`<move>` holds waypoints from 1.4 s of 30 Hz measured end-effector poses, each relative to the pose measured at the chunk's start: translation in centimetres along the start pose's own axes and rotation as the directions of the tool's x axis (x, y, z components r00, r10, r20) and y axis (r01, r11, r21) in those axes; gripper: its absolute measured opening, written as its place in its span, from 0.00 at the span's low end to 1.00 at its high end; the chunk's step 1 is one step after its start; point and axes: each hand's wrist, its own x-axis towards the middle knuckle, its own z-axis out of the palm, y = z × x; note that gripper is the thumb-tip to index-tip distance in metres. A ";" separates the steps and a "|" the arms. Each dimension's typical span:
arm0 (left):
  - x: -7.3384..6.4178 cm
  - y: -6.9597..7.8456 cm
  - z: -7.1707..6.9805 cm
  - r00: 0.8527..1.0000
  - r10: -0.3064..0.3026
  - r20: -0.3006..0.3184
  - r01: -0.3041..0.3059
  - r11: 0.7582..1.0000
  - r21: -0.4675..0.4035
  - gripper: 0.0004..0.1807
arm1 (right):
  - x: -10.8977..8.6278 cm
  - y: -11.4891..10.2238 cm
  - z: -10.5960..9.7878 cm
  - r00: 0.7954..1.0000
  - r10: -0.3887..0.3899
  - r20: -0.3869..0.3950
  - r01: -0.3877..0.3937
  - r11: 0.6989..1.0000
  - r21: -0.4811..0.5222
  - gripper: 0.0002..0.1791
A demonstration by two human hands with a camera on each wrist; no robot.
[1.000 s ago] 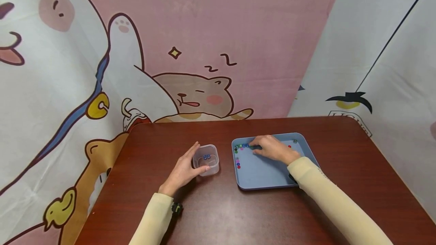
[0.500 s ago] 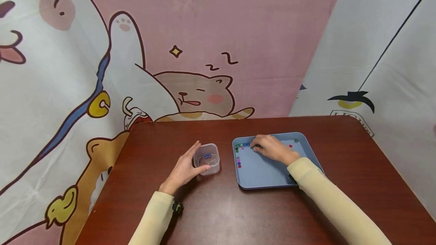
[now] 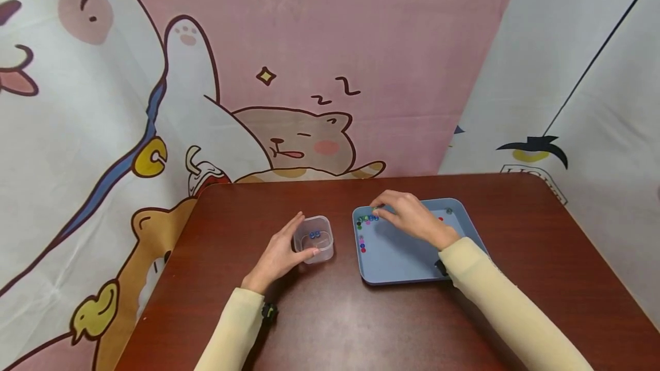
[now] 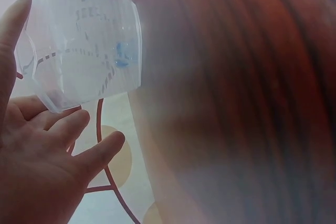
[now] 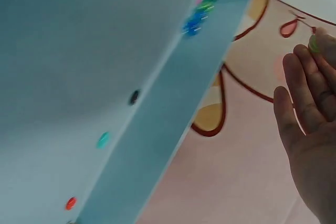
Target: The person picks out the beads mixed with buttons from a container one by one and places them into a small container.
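My left hand [image 3: 277, 257] holds a small clear plastic box [image 3: 324, 253] on the table, thumb on the near side and fingers at the far left side. Two blue beads [image 3: 314, 235] lie inside the box. My right hand [image 3: 409, 217] is raised over the far left edge of a blue tray [image 3: 402, 256]. Between its thumb and fingertip it pinches a green bead [image 5: 314, 44], clearest in the right wrist view. Beneath that hand, a row of blue and green beads [image 3: 368, 218] lies along the tray's far left corner.
Pink, blue and red beads [image 3: 362, 244] line the tray's left side. A red bead [image 3: 440, 219] and a greenish bead [image 3: 449, 210] lie toward its far right. The brown table [image 3: 335, 314] ends at a cartoon-printed cloth [image 3: 412, 73].
My right hand has lifted from the tray's floor and moved slightly left with a green bead pinched. The left hand stays at the box.
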 end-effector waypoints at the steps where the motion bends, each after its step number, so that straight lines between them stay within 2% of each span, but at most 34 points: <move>1: 0.0 0.0 0.0 1.000 0.001 -0.001 -0.001 1.000 -0.001 0.55 | 0.1 -0.3 -0.1 1.000 0.004 -0.007 -0.004 1.000 0.011 0.09; 4: 0.0 0.0 0.0 1.000 0.003 -0.003 -0.003 1.000 -0.001 0.55 | 0.3 -1.4 -0.5 1.000 0.009 -0.017 -0.008 0.999 0.052 0.09; 9: 0.0 0.0 -0.1 1.000 -0.003 0.002 0.003 1.000 0.003 0.56 | 0.8 -3.0 -0.6 0.998 -0.028 -0.048 0.032 0.996 0.089 0.10; 15: 0.1 0.0 -0.1 1.000 0.002 -0.005 -0.002 1.000 0.011 0.56 | 1.8 -4.7 0.1 0.991 -0.089 -0.101 0.100 0.988 0.114 0.09; 19: 0.1 0.0 -0.1 1.000 0.009 -0.009 -0.009 1.000 0.009 0.55 | 2.5 -5.9 0.9 0.987 -0.121 -0.101 0.134 0.983 0.123 0.09; 28: 0.0 0.0 0.0 1.000 0.002 -0.003 -0.002 1.000 -0.019 0.55 | 3.8 -7.5 3.0 0.983 -0.175 -0.056 0.180 0.978 0.102 0.09; 34: 0.0 0.0 0.1 1.000 -0.002 -0.002 0.002 1.000 -0.012 0.55 | 4.5 -7.8 4.2 0.977 -0.213 0.009 0.213 0.977 0.031 0.09; 38: 0.0 0.1 0.0 1.000 0.005 0.000 -0.005 1.000 0.004 0.55 | 4.7 -7.8 4.8 0.963 -0.256 0.078 0.258 0.966 -0.018 0.09; 42: -0.1 0.1 -0.1 1.000 0.012 -0.001 -0.012 1.000 0.008 0.55 | 4.8 -7.5 5.6 0.941 -0.313 0.128 0.323 0.943 -0.075 0.10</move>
